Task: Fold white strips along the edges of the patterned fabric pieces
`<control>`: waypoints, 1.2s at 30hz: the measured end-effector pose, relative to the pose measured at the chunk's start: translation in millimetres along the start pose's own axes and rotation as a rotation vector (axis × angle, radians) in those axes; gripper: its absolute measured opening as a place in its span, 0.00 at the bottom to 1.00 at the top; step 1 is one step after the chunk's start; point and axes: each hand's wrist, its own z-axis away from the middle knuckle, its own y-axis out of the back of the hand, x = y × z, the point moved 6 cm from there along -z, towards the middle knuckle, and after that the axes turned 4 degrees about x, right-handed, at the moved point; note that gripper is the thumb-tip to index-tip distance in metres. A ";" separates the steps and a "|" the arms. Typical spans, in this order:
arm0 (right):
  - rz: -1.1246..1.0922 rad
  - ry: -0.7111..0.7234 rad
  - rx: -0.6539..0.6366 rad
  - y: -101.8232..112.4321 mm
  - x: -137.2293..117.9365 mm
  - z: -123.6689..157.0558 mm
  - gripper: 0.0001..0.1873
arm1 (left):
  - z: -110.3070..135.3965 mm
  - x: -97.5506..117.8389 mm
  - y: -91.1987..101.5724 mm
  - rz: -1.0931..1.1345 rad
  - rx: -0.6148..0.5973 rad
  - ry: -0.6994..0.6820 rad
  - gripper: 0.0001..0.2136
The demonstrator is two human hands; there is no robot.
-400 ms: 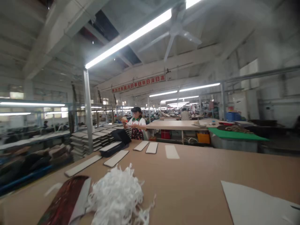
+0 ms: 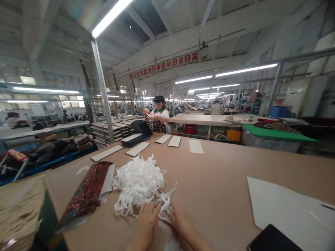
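On the brown surface [image 2: 214,195], a tangled heap of white strips [image 2: 138,181] lies in front of the person (clock hours here count from the heap's middle). At five o'clock the left hand [image 2: 148,218] is at the heap's near edge, and at four the right hand [image 2: 180,219] is beside some trailing strips [image 2: 165,200]; whether either grip is clenched on a strip or released, I cannot tell. A red patterned bundle [image 2: 90,190] lies at nine o'clock, a large white sheet [image 2: 282,205] at three, and a narrow pale panel [image 2: 138,149] with dark edging at twelve. Near one o'clock, beyond the surface, is a co-worker [image 2: 159,118].
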 end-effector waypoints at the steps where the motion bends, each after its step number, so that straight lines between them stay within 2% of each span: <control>1: -0.029 -0.014 0.033 -5.1 -2.8 -6.1 0.18 | -2.9 0.6 -2.2 -0.032 0.027 -0.034 0.22; 3: -0.076 -0.043 0.052 -17.7 -4.3 -11.9 0.20 | -7.3 1.1 -12.1 -0.067 0.030 -0.101 0.24; 5: -0.119 -0.062 0.030 -27.6 -1.6 -11.3 0.19 | -10.4 -0.5 -26.1 -0.062 -0.021 -0.148 0.26; 8: -0.116 -0.117 0.016 -21.8 13.9 -3.6 0.17 | -14.2 -7.9 -44.5 -0.043 -0.107 -0.137 0.24; 11: -0.059 -0.195 0.058 13.2 44.4 9.3 0.20 | -19.4 -17.5 -52.3 -0.078 -0.135 -0.077 0.15; 15: -0.024 -0.291 0.160 81.8 95.5 34.8 0.17 | -28.7 -26.7 -49.5 -0.193 -0.128 -0.010 0.16; 18: -0.139 -0.420 0.202 122.7 124.2 62.0 0.16 | -34.2 -27.8 -41.5 -0.236 -0.106 0.034 0.17; 20: -0.321 -0.501 0.237 139.7 129.4 83.5 0.16 | -36.5 -23.0 -34.4 -0.238 -0.092 0.041 0.17; 22: -0.559 -0.543 0.276 148.8 123.2 104.0 0.15 | -38.4 -11.8 -25.1 -0.246 -0.069 0.029 0.18; 24: -0.745 -0.547 0.313 153.0 110.9 120.0 0.15 | -39.6 7.9 -14.1 -0.246 -0.038 -0.003 0.19; 26: -0.815 -0.517 0.343 155.1 98.1 130.0 0.17 | -38.6 35.6 -3.6 -0.180 -0.017 -0.028 0.20; 28: -0.791 -0.456 0.368 156.2 86.2 135.0 0.20 | -33.6 69.2 1.0 0.028 -0.068 -0.035 0.18; 29: -0.762 -0.417 0.374 155.9 80.0 136.3 0.21 | -29.0 87.2 -0.7 0.192 -0.142 -0.026 0.15; 31: -0.687 -0.326 0.357 152.9 65.6 138.0 0.20 | -14.0 124.2 -12.7 0.621 -0.406 0.040 0.11; 33: -0.602 -0.254 0.285 144.7 50.4 139.7 0.16 | 5.4 155.1 -27.4 1.103 -0.682 0.244 0.18; 34: -0.562 -0.230 0.229 138.6 43.8 140.9 0.15 | 13.6 166.3 -32.9 1.323 -0.770 0.369 0.21; 36: -0.504 -0.202 0.098 124.5 35.0 144.0 0.14 | 22.2 177.0 -39.9 1.638 -0.812 0.582 0.24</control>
